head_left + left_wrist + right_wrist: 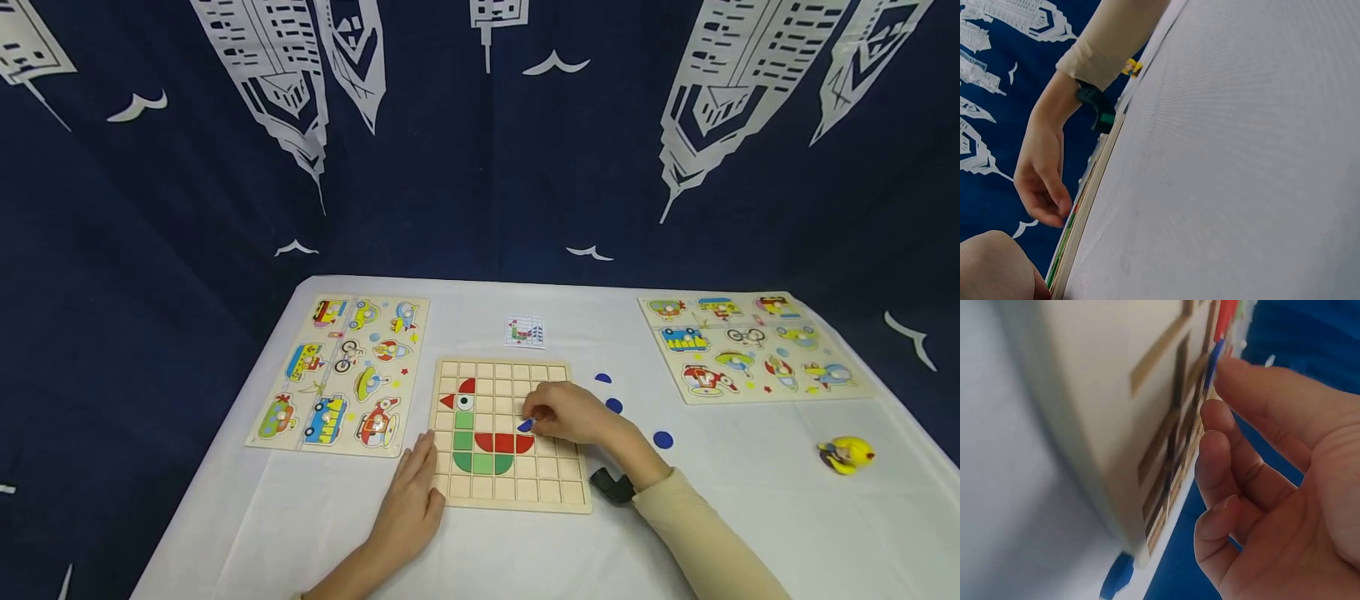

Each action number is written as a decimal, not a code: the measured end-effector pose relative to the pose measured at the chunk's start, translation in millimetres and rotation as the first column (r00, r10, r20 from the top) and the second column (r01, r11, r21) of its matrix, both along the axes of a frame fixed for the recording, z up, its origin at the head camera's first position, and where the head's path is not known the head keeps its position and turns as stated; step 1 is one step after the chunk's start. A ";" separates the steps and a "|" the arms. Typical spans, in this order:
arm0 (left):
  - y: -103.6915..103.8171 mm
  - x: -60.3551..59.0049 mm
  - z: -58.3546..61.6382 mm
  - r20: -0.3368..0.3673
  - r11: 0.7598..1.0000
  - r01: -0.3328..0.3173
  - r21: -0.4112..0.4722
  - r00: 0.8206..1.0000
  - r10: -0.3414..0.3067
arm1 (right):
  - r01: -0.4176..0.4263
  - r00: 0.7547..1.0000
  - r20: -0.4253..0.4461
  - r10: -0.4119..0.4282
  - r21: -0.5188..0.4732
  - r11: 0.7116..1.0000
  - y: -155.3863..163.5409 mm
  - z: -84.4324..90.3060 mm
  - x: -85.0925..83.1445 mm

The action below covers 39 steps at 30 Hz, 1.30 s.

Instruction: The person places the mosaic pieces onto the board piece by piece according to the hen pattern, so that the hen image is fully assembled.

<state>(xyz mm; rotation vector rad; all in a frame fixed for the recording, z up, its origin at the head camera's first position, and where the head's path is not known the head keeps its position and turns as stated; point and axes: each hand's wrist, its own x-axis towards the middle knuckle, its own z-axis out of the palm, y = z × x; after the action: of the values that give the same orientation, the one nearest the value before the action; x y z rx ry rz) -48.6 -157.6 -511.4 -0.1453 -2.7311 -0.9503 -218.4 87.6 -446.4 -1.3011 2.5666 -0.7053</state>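
Left hand (408, 500) rests flat, fingers straight, on the white table (750, 517) against the wooden grid board's (510, 496) near-left edge. Farther in, right hand (566, 414) curls over the board, apparently pinching a blue piece (525, 425) just above the red tiles (504, 442).

One grid board (511, 492), two vehicle puzzle boards (341, 373), one pattern card (524, 331), one yellow toy (846, 455), and seemingly three loose blue pieces (662, 439) right of the grid
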 end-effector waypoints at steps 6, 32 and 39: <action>1.0 0.0 0.0 0.001 1.000 0.002 -0.006 1.000 -0.002 | 0.107 0.994 0.004 -0.107 -0.082 0.991 35.4 4.9 7.4; 1.6 1.1 1.1 -0.006 1.000 0.003 0.009 1.000 -0.003 | 0.485 0.874 0.006 -0.485 0.003 0.874 111.0 -18.1 40.2; 1.4 0.8 0.9 -0.004 1.000 0.006 0.010 1.000 -0.006 | 0.477 0.879 -0.007 -0.477 -0.033 0.879 110.2 -20.4 40.7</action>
<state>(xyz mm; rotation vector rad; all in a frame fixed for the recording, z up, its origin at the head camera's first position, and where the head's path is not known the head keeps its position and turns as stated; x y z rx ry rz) -47.8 -156.1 -510.5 -0.1540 -2.7235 -0.9635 -177.7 197.8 -466.8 -0.6683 2.9275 -0.8145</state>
